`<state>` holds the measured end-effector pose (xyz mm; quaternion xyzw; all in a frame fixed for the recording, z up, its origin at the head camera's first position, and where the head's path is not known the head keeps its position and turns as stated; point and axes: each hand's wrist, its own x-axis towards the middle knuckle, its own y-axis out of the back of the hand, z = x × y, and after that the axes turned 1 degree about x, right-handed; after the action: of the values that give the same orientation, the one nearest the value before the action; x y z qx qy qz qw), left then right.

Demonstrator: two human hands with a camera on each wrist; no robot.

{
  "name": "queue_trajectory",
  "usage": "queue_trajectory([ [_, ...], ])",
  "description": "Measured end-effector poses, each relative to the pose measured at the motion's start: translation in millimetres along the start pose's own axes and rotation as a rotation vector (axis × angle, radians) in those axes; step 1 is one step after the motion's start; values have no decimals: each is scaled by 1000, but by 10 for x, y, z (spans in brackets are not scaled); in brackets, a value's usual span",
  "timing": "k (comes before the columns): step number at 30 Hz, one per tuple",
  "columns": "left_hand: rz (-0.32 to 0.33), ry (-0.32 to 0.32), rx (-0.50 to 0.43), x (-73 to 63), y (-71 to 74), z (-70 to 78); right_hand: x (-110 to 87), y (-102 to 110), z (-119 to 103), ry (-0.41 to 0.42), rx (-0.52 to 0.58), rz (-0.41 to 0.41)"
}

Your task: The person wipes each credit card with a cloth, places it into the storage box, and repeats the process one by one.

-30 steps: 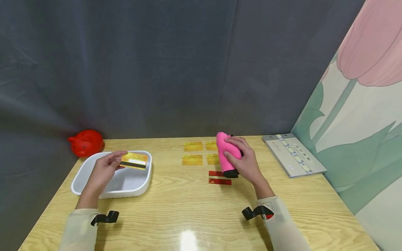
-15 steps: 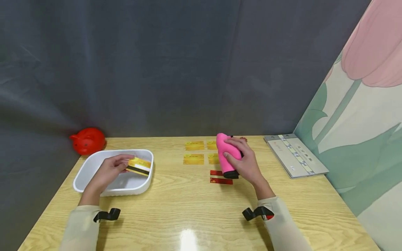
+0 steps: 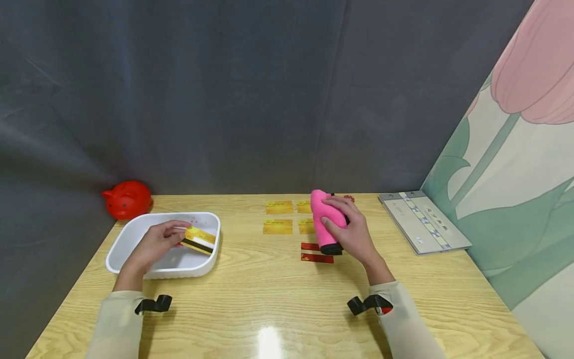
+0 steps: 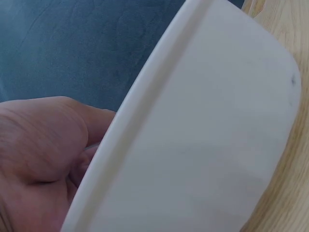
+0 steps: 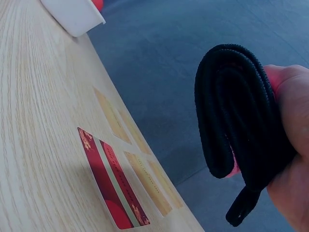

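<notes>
My left hand (image 3: 157,245) reaches over the white plastic tub (image 3: 117,258) and pinches a gold card (image 3: 199,239) with a black stripe by its left end. The card tilts down over the tub's right half. In the left wrist view the tub wall (image 4: 193,125) hides the card and most of the fingers. My right hand (image 3: 352,227) grips a folded pink towel (image 3: 326,219) with black edging, held above the table. Its folded black end (image 5: 231,111) and a small loop face the right wrist camera. Behind and below the towel lies a red card (image 3: 309,257), partly covered in the head view.
Several gold cards (image 3: 277,227) lie in rows toward the table's back edge. A red piggy bank (image 3: 128,200) stands behind the tub. At the right rests a grey album (image 3: 423,222) beside the tulip-patterned wall. A dark curtain (image 3: 251,99) hangs behind the table.
My left hand has moved slightly right and lowered the gold card into the tub's outline, tilting it. The right hand and pink towel stay nearly where they were; the view has shifted slightly.
</notes>
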<state>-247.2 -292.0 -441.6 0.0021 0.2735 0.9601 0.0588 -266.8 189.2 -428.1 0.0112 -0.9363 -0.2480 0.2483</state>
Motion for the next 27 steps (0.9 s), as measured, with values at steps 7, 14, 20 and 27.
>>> queue_trajectory([
  [7,20,16,25,12,-6,-12,-1,9,5,1,11,-4],
  [14,37,47,47,-1,-14,-30,2,11,11,8,43,-1],
  [20,86,4,83,0,-12,-19,4,14,7,6,38,-1],
  [27,173,-20,169,7,6,14,1,20,23,3,32,-3],
])
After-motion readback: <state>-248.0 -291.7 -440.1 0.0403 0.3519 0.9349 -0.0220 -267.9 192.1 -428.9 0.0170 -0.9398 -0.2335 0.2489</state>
